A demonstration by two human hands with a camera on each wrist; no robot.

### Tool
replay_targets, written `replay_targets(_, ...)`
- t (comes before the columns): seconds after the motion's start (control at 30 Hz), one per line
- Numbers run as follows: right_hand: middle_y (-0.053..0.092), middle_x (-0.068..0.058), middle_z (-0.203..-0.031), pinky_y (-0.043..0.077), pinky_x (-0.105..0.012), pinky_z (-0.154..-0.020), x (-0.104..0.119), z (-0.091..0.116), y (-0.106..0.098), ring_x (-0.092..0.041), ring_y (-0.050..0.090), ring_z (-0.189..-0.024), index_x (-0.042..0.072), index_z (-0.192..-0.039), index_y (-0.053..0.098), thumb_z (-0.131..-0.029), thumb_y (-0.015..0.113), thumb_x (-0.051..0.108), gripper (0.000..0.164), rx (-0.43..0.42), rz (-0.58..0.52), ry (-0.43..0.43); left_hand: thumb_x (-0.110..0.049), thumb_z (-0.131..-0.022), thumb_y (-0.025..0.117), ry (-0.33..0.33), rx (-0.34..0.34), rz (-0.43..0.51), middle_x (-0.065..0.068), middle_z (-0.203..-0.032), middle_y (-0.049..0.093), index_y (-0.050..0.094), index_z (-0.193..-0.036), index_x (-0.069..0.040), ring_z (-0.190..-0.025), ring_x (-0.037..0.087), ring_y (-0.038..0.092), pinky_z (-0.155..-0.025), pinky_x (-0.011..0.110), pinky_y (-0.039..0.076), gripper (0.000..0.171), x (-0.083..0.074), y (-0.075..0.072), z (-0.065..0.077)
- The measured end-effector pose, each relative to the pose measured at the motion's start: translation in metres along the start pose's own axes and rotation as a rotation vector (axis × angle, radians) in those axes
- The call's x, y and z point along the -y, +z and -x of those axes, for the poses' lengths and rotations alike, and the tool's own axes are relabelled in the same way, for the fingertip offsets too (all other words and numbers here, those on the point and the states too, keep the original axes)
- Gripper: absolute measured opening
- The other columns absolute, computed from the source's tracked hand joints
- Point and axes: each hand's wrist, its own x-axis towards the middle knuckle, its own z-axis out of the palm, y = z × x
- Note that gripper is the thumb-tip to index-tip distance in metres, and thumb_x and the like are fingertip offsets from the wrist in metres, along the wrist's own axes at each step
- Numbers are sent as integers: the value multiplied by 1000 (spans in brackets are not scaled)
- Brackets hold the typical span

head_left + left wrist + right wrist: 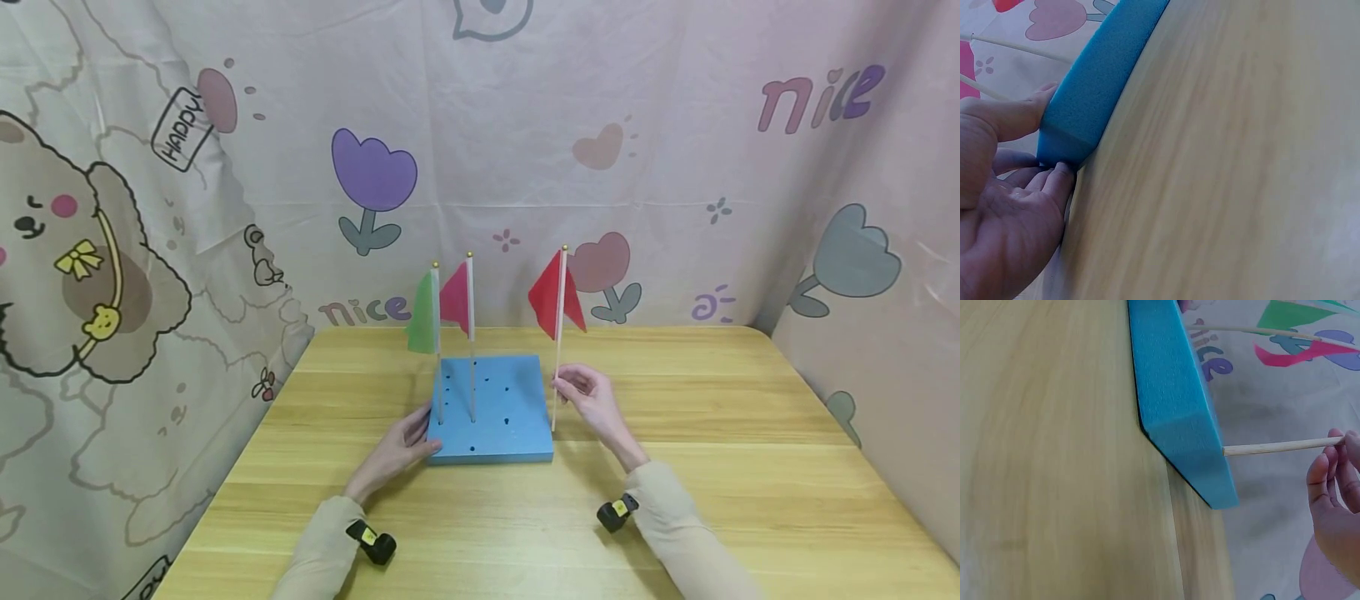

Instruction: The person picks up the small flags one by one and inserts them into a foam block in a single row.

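Observation:
My right hand (592, 396) pinches the wooden stick of a red flag (547, 296) between thumb and fingers. The flag stands nearly upright, and in the right wrist view the bare lower end of its stick (1272, 448) is right at the block's side edge. My left hand (405, 442) grips the front left corner of a blue foam block (491, 457), thumb on top and fingers at its side. A green flag (425, 317) and a pink flag (456, 300) stand upright in holes on the block's left part.
Several small dark holes dot the block's top, among them one hole (506, 421) right of the pink flag's stick. The block lies on a wooden table (697, 400). Behind it hangs a printed cloth (495, 150), with another along the left.

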Motion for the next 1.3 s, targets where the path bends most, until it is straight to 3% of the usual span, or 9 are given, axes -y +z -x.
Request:
replay_targets(0.2,69,-19,-87,60,-24,-63,4,-5,9,-14,63,-68,-18,-103,59,-90,65,-1,22,-5,-16,-18,-21,-94,65,-2,3,7,20,-163,6,10,-155,-1,-149,36,17,-119,37,26,85,0,0,0)
replay_targets(0.57,66,-35,-98,63,-28,-69,9,-14,29,-10,66,-73,-14,-105,62,-90,66,1,22,14,-10,-17,-17,-95,64,17,8,34,21,-163,5,9,-155,0,-149,36,16,-118,34,26,83,0,-1,-1)
replay_targets(0.73,65,-36,-101,61,-22,-68,5,-16,36,-8,65,-73,-12,-108,62,-90,66,3,23,27,-23,-19,-16,-95,63,21,12,41,21,-163,4,9,-155,1,-149,37,15,-118,35,25,83,0,-1,-1)
replay_targets(0.9,64,-38,-99,63,-26,-67,0,-17,42,-11,67,-73,-15,-107,61,-90,66,-1,23,35,-76,-36,-19,-93,66,-5,2,39,21,-163,5,10,-155,0,-149,36,16,-118,33,27,85,0,0,-1)
replay_targets(1.1,73,-10,-89,63,-28,-68,-4,-19,46,-15,67,-74,-15,-108,62,-89,66,-2,24,36,-93,-8,-19,-93,66,-15,-1,37,20,-163,5,10,-155,0,-149,36,15,-118,33,27,86,0,1,-2)
replay_targets(1.3,67,-32,-100,63,-30,-69,-6,-18,49,-19,67,-76,-9,-108,64,-89,67,1,21,56,-58,-32,-20,-93,66,-6,4,41,20,-163,6,10,-155,0,-149,36,16,-119,34,26,86,1,1,-2)
